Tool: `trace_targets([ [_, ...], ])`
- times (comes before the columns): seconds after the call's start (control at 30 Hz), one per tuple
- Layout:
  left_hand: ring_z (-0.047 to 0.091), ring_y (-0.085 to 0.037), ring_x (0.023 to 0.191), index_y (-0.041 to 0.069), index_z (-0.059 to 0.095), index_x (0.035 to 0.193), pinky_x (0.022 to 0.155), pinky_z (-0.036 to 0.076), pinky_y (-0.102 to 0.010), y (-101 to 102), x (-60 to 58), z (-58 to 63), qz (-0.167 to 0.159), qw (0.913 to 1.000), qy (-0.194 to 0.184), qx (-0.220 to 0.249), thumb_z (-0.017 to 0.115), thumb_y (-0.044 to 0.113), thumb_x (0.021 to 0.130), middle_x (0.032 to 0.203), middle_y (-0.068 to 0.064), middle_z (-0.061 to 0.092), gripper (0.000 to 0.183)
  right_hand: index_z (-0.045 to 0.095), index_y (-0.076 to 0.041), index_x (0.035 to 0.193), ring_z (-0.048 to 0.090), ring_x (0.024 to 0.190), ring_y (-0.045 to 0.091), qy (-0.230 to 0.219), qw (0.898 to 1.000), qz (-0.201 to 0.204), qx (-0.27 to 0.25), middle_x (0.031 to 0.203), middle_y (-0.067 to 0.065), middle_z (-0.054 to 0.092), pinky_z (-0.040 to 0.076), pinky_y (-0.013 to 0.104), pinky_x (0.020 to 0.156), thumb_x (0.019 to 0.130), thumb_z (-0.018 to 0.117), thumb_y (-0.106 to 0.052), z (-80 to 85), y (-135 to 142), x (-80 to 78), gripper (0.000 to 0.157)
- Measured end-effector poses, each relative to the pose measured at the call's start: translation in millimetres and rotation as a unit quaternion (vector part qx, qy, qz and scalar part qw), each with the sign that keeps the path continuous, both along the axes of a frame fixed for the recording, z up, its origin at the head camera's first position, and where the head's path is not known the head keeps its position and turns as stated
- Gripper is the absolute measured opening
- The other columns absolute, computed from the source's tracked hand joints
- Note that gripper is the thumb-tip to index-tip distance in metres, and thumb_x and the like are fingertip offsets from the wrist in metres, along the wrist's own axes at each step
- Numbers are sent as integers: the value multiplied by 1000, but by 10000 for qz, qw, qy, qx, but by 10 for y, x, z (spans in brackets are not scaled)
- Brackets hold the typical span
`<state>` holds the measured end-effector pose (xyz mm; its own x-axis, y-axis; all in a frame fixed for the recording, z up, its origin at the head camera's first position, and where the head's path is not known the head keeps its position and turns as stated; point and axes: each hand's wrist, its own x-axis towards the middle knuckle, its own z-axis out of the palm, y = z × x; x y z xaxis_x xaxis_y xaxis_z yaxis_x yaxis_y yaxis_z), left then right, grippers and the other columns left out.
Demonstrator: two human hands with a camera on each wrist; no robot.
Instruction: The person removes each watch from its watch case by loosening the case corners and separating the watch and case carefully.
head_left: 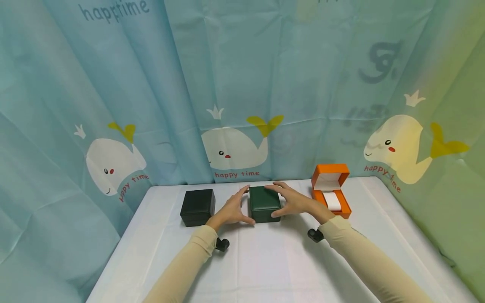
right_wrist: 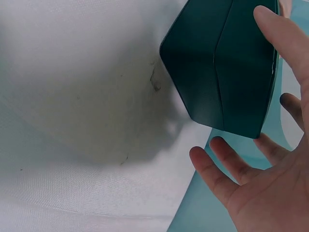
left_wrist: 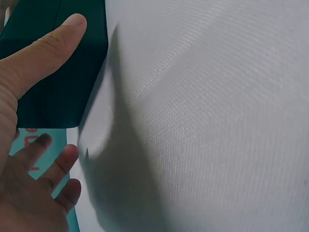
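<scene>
A closed dark green box (head_left: 264,200) stands on the white-covered table with one hand on either side. The left hand (head_left: 232,209) arches around its left side, thumb by the front face, fingers toward the back corner. In the left wrist view that thumb (left_wrist: 53,46) lies across the box side, the other fingers spread loosely. The right hand (head_left: 293,201) spans the right side, its thumb at the front and a finger over the back edge. In the right wrist view its fingers are spread around the green box (right_wrist: 227,63). Firm contact cannot be made out.
A closed black box (head_left: 198,207) stands to the left, close to the left wrist. An orange box (head_left: 331,191) with its lid up and a white cushion inside stands right, behind the right forearm. A blue whale-print curtain (head_left: 242,84) hangs along the back edge of the table.
</scene>
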<state>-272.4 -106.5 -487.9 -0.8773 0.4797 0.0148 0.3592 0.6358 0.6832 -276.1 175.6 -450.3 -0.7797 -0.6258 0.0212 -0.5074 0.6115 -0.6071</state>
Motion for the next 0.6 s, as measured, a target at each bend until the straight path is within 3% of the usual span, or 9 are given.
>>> trace_targets([
  [0.17, 55, -26, 105, 16, 13, 166, 92, 49, -45, 33, -32, -29, -2, 10000, -35, 0, 98, 38, 67, 156, -11, 44, 132, 38, -15, 159, 38, 140, 48, -52, 10000, -78, 26, 163, 29, 21, 39, 68, 106, 80, 89, -36, -2, 5, -4, 96],
  [0.3, 50, -21, 93, 13, 13, 165, 77, 46, -37, 36, -51, -70, 5, 10000, -26, -26, 98, 37, 67, 143, -12, 52, 132, 37, -15, 160, 38, 141, 47, -176, 9998, -133, 30, 164, 28, 20, 40, 66, 107, 81, 89, -35, -5, 11, -5, 96],
  [0.6, 49, -21, 100, 16, 15, 165, 83, 47, -39, 48, -46, -120, 88, 9998, -205, -7, 97, 38, 69, 141, -11, 52, 129, 37, -14, 160, 40, 139, 45, -322, 9994, -133, -38, 163, 28, 21, 41, 63, 107, 81, 89, -33, -35, 34, -34, 96],
])
